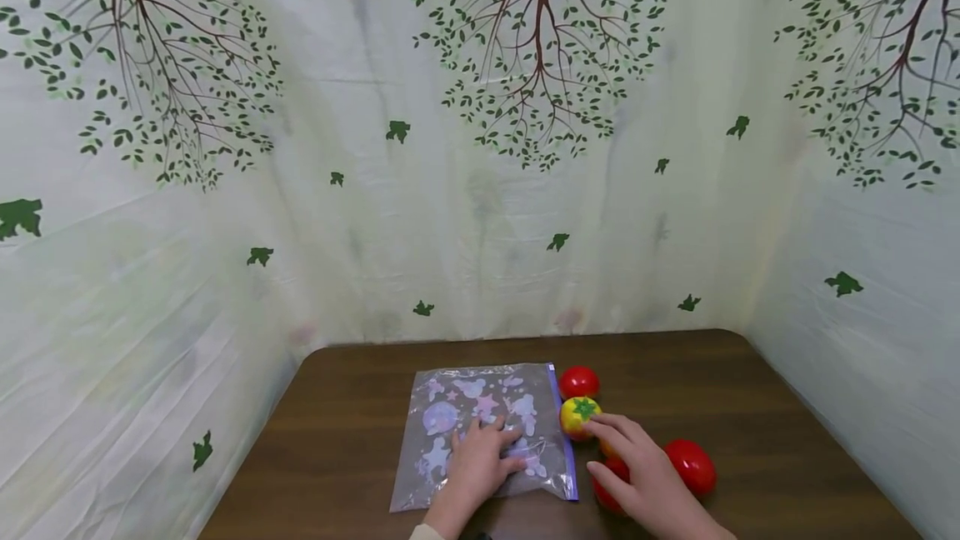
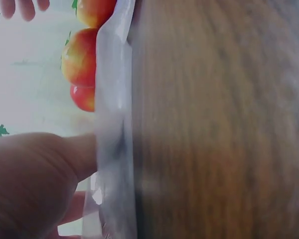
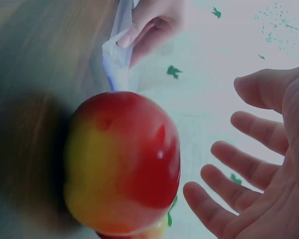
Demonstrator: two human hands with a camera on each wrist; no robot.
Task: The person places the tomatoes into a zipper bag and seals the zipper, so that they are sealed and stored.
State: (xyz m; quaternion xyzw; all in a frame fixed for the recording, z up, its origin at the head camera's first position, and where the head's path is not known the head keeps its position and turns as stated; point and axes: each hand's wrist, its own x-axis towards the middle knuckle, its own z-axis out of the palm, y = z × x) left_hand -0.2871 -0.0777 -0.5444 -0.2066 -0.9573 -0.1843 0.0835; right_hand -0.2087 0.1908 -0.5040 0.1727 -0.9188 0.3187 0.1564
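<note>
A clear zip bag with pastel prints (image 1: 440, 418) lies flat on the table. My left hand (image 1: 480, 461) rests on it, fingers spread; in the left wrist view that hand (image 2: 35, 179) is against the bag's plastic (image 2: 112, 99). My right hand (image 1: 645, 473), fingers apart, hovers over the toy fruits right of the bag. Beneath it are a red one (image 1: 609, 490) and an orange one, both partly hidden. A yellow one with a green top (image 1: 577, 419) is by its fingertips. In the right wrist view the open palm (image 3: 269, 184) faces a red-yellow fruit (image 3: 122, 164) without touching it.
A red fruit (image 1: 579, 382) sits behind the yellow one, near the bag's purple zip edge (image 1: 564, 448). Another red fruit (image 1: 691, 467) is right of my right hand. Pale curtains (image 1: 480, 273) with tree and leaf prints surround the brown table (image 1: 337, 440).
</note>
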